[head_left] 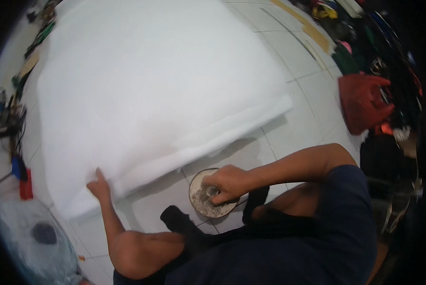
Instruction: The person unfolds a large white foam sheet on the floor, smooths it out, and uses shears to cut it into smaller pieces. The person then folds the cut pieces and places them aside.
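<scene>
Right hand [228, 184]: I hold what looks like a knob [213, 191] on a speckled round disc [202, 203], seemingly for control. Left hand [99, 188], thumb and forefinger apart, rests on the white sheet [142, 85], probably steadying it. Sheet: broad, soft-looking, thick-edged, spread over floor tiles [317, 107] before me.
</scene>
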Motion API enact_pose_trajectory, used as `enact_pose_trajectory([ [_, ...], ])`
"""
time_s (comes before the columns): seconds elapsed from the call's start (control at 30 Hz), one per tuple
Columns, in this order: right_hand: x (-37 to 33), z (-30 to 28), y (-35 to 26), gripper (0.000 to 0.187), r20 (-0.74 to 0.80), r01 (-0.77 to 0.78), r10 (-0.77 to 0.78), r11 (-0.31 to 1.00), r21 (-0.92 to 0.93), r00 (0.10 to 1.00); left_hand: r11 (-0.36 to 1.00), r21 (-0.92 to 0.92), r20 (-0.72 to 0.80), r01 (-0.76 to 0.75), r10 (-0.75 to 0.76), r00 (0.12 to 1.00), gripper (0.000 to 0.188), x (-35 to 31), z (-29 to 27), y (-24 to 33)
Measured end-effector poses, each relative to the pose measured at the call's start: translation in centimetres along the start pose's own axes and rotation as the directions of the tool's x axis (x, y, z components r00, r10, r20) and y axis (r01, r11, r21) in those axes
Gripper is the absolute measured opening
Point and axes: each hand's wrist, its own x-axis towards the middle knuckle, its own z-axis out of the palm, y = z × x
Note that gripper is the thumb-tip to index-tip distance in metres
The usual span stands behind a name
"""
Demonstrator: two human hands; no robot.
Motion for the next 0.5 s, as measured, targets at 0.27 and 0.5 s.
enact_pose_trajectory([
  [0.27,0.2,1.6,1.6,0.046,0.042,0.044,-0.038,0.984,-0.174,0.998,0.914,0.4,-0.064,-0.072,0.106,0.992,0.069,-3.3,-0.9,-4.2],
  [0.5,1.6,-2.5,5.1,0.057,0.105,0.086,-0.091,0.995,0.054,0.99,0.924,-0.312,-0.082,-0.222,0.206,0.975,0.041,-4.7,-0.4,-7.3],
])
